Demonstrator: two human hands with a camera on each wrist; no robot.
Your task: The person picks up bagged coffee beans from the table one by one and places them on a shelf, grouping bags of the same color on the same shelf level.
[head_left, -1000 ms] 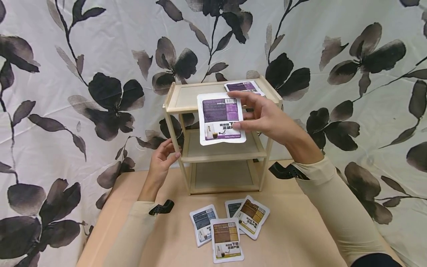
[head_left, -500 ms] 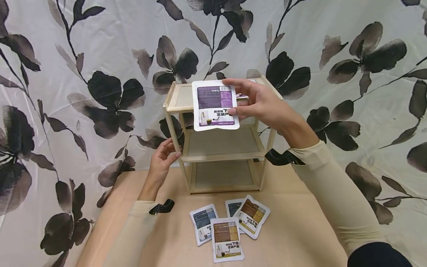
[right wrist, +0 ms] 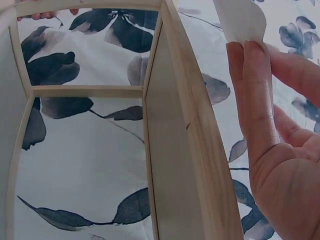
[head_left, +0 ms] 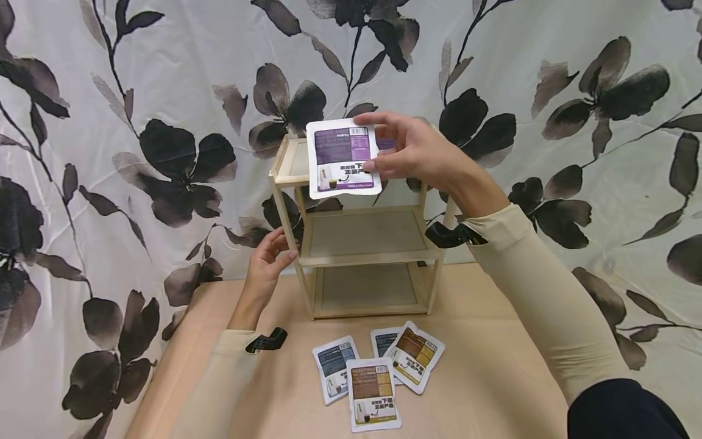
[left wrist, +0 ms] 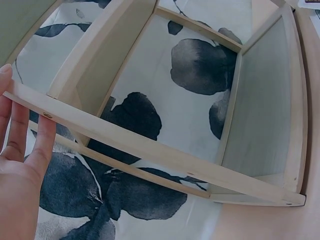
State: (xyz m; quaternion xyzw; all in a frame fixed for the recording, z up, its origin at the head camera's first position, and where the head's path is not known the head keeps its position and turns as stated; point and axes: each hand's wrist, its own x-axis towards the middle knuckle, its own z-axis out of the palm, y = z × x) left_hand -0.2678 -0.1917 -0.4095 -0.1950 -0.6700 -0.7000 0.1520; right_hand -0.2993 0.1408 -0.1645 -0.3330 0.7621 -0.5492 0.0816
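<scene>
My right hand (head_left: 425,155) pinches a white packet with a purple label (head_left: 342,160) by its right edge. It holds the packet in the air over the front left of a wooden shelf rack's (head_left: 368,262) top level. In the right wrist view, the packet's white back (right wrist: 242,20) shows between thumb and fingers. A second purple-labelled packet (head_left: 387,145) on the top shelf is mostly hidden behind that hand. My left hand (head_left: 264,274) grips the rack's left front post, thumb in front and fingers behind, as the left wrist view shows (left wrist: 25,150).
In front of the rack, several packets lie on the table (head_left: 471,366): one blue-labelled (head_left: 336,369), one brown-labelled (head_left: 374,395), and a yellow-brown one (head_left: 415,356) overlapping a dark-labelled one (head_left: 384,342). A floral cloth (head_left: 548,122) hangs behind.
My right hand has moved the purple packet up and to the left, from in front of the rack's top edge to above it. The left hand has stayed on the post.
</scene>
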